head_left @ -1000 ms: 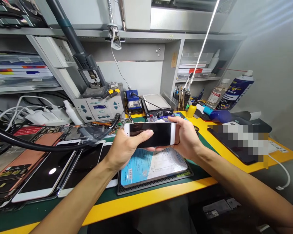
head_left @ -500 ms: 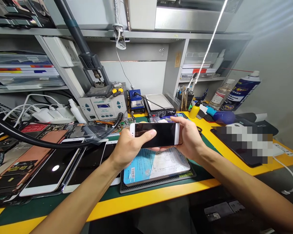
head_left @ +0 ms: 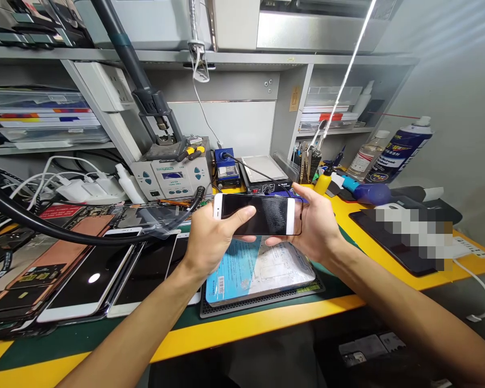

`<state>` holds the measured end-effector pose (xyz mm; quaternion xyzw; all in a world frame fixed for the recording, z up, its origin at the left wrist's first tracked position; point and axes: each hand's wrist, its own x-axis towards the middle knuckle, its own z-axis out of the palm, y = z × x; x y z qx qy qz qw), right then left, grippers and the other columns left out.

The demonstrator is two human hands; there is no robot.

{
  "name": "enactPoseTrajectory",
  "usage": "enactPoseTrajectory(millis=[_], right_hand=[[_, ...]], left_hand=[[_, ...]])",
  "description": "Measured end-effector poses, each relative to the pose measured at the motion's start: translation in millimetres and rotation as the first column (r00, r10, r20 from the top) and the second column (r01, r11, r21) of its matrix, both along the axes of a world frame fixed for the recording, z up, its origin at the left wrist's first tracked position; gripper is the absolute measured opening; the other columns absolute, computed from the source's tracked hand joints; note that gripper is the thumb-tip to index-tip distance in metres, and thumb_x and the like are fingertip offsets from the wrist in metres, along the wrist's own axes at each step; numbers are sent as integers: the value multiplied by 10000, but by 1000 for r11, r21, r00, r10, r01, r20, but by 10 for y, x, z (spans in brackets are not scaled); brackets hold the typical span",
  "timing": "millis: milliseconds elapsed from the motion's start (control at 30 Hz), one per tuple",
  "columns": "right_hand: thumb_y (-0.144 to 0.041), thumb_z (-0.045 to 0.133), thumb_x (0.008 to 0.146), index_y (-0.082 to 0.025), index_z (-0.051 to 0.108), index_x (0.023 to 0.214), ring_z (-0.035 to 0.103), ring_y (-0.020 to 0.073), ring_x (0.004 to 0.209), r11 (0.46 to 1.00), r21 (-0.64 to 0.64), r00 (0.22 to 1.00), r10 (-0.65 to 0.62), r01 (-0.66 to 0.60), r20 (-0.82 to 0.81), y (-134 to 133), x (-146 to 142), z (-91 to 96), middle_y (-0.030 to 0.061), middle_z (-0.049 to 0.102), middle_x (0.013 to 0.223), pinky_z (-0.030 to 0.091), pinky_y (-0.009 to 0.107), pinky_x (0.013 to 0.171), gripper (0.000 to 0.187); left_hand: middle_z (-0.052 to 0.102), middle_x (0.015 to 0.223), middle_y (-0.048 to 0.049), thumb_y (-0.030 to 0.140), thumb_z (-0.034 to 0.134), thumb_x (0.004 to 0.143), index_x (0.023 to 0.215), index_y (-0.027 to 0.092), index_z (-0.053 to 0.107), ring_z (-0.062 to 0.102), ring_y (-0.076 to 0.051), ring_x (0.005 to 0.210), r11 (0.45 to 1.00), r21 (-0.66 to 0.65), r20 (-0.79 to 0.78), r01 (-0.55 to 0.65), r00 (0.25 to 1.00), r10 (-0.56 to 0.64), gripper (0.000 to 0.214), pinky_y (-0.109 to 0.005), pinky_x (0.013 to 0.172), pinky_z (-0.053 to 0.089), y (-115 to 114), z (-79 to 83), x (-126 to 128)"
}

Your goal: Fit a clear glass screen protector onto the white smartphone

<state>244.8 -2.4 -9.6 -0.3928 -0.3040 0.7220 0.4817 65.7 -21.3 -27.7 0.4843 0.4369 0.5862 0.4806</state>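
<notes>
Between both hands a smartphone [head_left: 261, 215] with a black screen and white ends lies sideways, screen facing me. My left hand [head_left: 210, 229] is closed around its left end, thumb flat on the screen and fingers beneath. At the other end my right hand [head_left: 317, 221] grips the edge, its fingers above and below. A thin dark rim [head_left: 301, 218] stands out past the phone's right white end, inside the right hand; whether it is a case or a frame I cannot tell. Below the phone a blue and white box [head_left: 262, 275] rests on a dark perforated mat [head_left: 262, 303].
Several phones with white borders [head_left: 91, 277] and opened phone parts [head_left: 60, 248] lie at left. A thick black hose [head_left: 64, 234] crosses over them. Behind stands a hot-air station [head_left: 172, 178]. A dark tablet-like panel [head_left: 383, 242], a spray can [head_left: 402, 151] and bottles are at right.
The phone has moved slightly up and left, and a pale patch of reflection shows on the right of its screen. The dark rim stands out further at its right end.
</notes>
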Motion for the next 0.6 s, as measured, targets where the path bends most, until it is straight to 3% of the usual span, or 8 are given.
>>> enactPoseTrajectory(millis=[267, 400, 600], right_hand=[[-336, 494, 900, -165, 729, 913, 717, 263, 629, 993, -102, 993, 48, -59, -105, 32, 99, 19, 78, 731, 627, 622, 476, 701, 291], [-369, 497, 894, -156, 711, 893, 733, 293, 697, 974, -160, 977, 130, -158, -171, 85, 158, 1, 107, 747, 675, 600, 547, 763, 301], [-328, 507, 890, -153, 688, 922, 734, 281, 720, 968, -117, 957, 193, -222, -214, 112, 162, -68, 95, 757, 706, 583, 571, 815, 253]], left_hand=[[763, 936, -70, 407, 847, 735, 972, 130, 749, 719, -248, 769, 997, 56, -54, 44, 998, -41, 378, -356, 562, 663, -23, -7, -32], [761, 875, -57, 411, 841, 740, 918, 128, 748, 713, -224, 677, 996, 86, -75, 36, 997, -30, 347, -342, 568, 653, -35, 6, -34], [737, 789, -30, 425, 827, 756, 824, 137, 725, 699, -202, 627, 996, 85, -165, 15, 986, -1, 313, -330, 576, 652, -53, 26, -17]])
